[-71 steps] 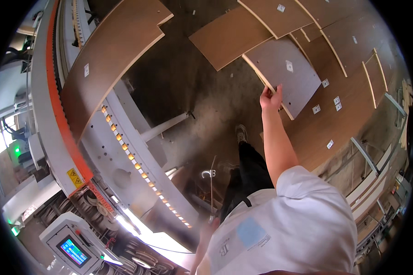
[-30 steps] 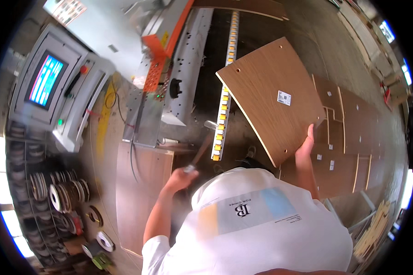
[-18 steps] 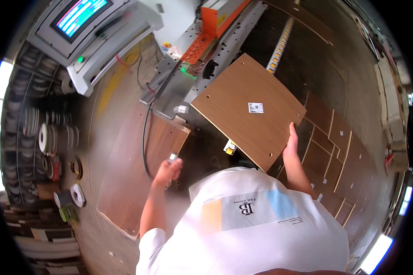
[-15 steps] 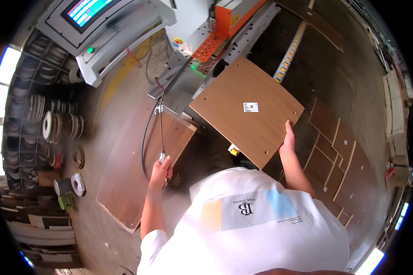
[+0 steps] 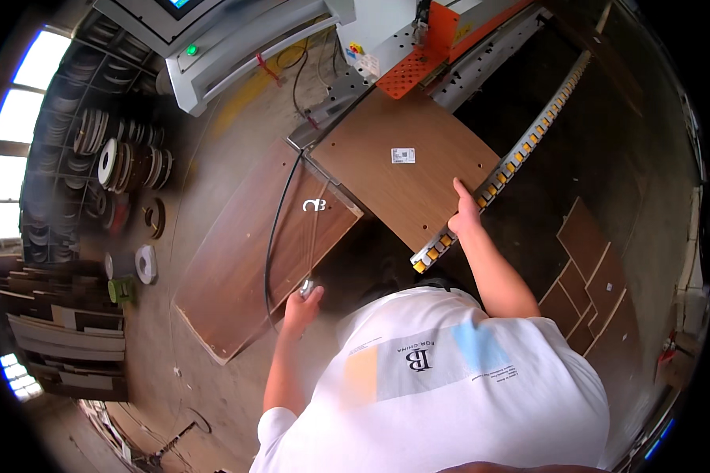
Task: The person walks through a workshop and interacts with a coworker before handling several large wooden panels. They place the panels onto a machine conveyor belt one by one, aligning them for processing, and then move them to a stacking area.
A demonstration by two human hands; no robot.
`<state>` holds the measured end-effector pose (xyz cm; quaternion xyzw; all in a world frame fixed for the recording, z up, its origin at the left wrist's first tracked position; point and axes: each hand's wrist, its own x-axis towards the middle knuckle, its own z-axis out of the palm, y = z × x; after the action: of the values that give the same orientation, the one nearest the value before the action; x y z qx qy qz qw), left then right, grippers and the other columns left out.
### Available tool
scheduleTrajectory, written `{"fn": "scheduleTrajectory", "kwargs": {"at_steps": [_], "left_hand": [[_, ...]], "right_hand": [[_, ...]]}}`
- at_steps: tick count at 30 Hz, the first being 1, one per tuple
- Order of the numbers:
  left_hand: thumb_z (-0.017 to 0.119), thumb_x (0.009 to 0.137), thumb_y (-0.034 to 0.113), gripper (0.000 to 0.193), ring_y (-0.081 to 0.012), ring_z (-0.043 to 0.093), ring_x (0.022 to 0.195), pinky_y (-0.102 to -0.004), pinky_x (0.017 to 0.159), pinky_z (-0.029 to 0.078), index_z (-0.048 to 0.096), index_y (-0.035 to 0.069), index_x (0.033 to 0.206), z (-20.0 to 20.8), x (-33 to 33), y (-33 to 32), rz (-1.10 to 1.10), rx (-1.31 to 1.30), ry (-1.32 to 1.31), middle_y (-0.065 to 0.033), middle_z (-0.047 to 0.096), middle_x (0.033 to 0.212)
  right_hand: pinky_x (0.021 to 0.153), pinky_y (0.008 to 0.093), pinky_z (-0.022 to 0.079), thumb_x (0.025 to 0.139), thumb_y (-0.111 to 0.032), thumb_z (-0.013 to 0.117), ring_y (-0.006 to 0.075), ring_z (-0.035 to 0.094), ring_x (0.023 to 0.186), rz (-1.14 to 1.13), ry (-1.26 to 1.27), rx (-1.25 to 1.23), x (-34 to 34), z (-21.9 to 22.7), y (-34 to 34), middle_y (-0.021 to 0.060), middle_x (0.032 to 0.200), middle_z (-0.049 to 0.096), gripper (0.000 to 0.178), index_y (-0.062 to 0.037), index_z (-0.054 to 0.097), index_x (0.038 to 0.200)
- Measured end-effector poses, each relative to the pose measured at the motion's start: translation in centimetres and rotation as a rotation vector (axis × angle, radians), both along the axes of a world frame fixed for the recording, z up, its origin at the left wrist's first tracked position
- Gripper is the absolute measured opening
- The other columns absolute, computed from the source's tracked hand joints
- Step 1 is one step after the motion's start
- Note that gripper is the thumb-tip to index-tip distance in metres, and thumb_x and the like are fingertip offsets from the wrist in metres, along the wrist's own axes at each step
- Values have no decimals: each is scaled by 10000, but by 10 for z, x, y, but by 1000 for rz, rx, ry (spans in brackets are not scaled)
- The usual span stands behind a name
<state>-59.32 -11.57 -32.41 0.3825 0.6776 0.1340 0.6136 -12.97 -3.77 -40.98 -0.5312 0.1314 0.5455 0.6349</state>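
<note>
A square brown wooden panel (image 5: 386, 177) with small holes near its corners and a white label lies between the orange machine guard and the roller rail (image 5: 521, 154). My right hand (image 5: 465, 213) grips the panel's near right edge, thumb on top and the other fingers mostly hidden. In my left hand (image 5: 300, 309) is an air blow gun (image 5: 308, 287) with a long thin nozzle, closed fingers around its body. A black air hose (image 5: 272, 244) curves beside it. The nozzle extends over a larger brown board (image 5: 268, 244) on the left.
The grey edge banding machine (image 5: 252, 71) with its orange guard (image 5: 406, 72) stands ahead. Several rolls of edge tape (image 5: 118, 165) fill a rack on the left. Stacked boards (image 5: 67, 347) lie below them. More cut panels (image 5: 584, 292) lie at the right.
The panel has moved forward and left, its far edge now at the orange guard, and lies along the roller rail. My right hand moved with it. The left hand still holds the blow gun.
</note>
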Motion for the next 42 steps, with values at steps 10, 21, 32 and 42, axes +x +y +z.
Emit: {"fn": "scheduleTrajectory", "kwargs": {"at_steps": [10, 21, 32, 42], "left_hand": [[754, 888, 506, 439, -274, 679, 736, -400, 694, 519, 733, 88, 1023, 38, 58, -27, -560, 31, 493, -126, 711, 801], [752, 907, 434, 411, -308, 721, 905, -401, 812, 540, 733, 116, 1166, 62, 101, -33, -490, 5, 469, -139, 755, 950], [700, 928, 399, 380, -396, 714, 838, -440, 743, 527, 725, 42, 1054, 65, 145, 20, -848, 187, 513, -188, 728, 840], [637, 900, 506, 463, -414, 693, 1018, -477, 833, 548, 695, 181, 1225, 51, 245, 56, -1634, 290, 479, -216, 737, 1010]], "right_hand": [[1080, 469, 455, 933, -358, 764, 280, 531, 1316, -135, 6, -19, 26, -22, 37, 94, 1450, 555, 712, -85, 452, 1512], [1086, 454, 446, 948, -392, 741, 276, 528, 1322, -189, -71, 0, 156, -22, 103, 101, 1461, 559, 675, -47, 495, 1474], [808, 295, 509, 938, -340, 737, 133, 610, 912, -250, -437, 156, 155, -5, -21, 27, 1093, 691, 398, -71, 684, 1227], [985, 417, 559, 1007, -275, 655, 255, 646, 1207, -892, -216, -204, 155, -69, -353, 110, 1321, 647, 399, -38, 594, 1323]]}}
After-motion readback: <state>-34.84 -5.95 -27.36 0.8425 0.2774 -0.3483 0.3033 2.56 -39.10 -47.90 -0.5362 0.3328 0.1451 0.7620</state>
